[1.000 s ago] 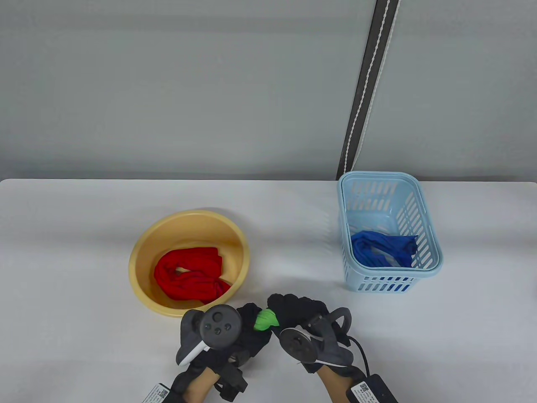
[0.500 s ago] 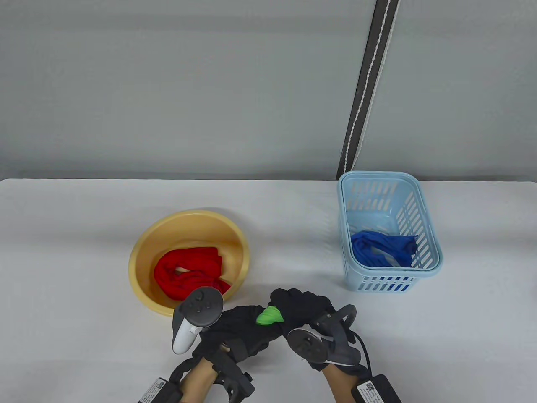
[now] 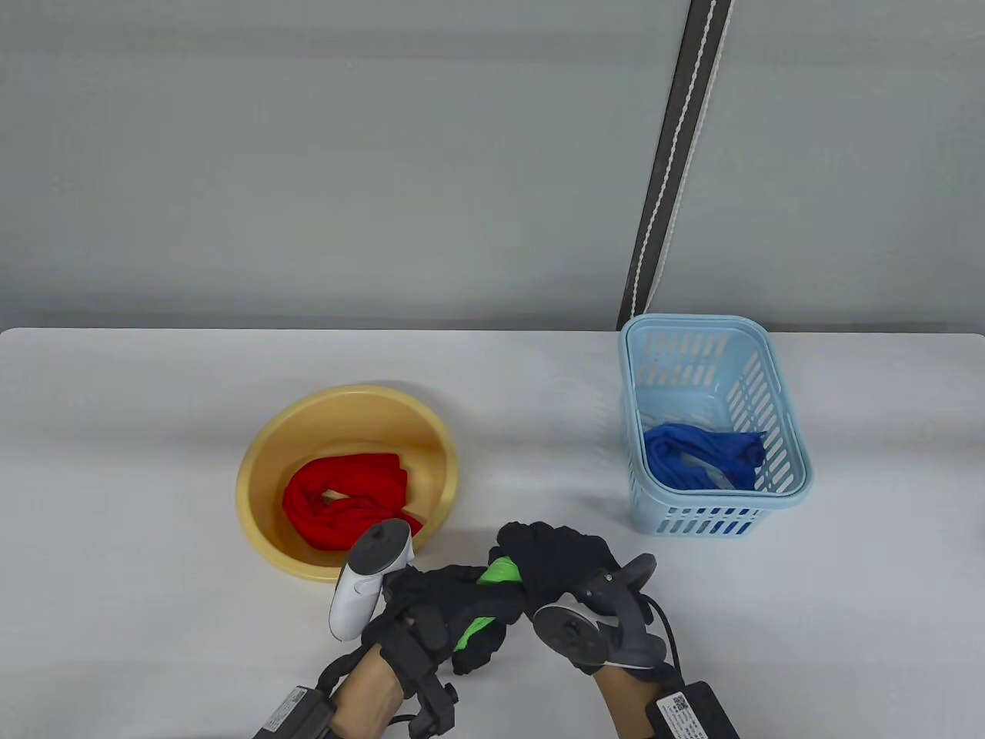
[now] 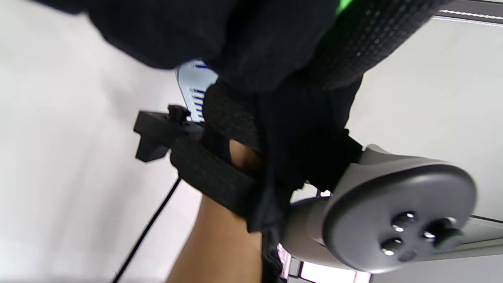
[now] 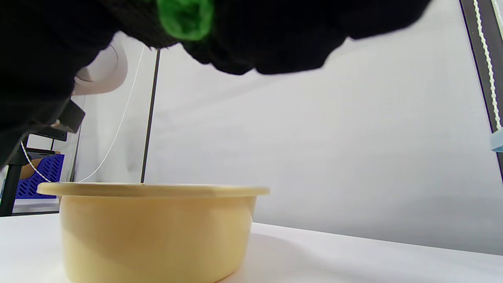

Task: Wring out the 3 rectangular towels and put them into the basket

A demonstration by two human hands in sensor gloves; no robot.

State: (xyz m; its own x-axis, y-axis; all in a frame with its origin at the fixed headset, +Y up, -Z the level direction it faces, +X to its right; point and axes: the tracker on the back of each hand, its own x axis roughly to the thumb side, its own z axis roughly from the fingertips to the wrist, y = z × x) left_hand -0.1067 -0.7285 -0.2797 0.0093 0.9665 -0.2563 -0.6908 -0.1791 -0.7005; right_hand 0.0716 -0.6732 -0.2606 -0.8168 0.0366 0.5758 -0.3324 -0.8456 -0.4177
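- Both hands are busy with the green towel (image 3: pixel 500 573), held low over the table's near edge, between the yellow basin (image 3: pixel 265 469) and the blue basket (image 3: pixel 777 400).
- The left hand (image 3: pixel 442 608) has its fingers curled round one end of the towel, with green showing again under its palm; the right hand (image 3: pixel 558 558) is fisted round the other end. The two fists sit almost touching, so only a short bit of cloth shows between them.
- I'd judge this as the wringing step on the second towel: a blue towel (image 3: pixel 700 458) already lies in the basket, and a red towel (image 3: pixel 346 500) sits bunched in the basin, not yet handled.
- Next, to my eye, the twist needs finishing, and then the green towel has to be carried right and away, up over the basket's rim, and dropped in beside the blue one.
- The table between the hands and the basket is bare white, so I see nothing blocking that path. The basin is just beside the left hand's tracker (image 3: pixel 369 577), close enough to be knocked.
- A dark strap with a pale cord (image 3: pixel 673 162) hangs down the wall behind the basket, well out of the way.
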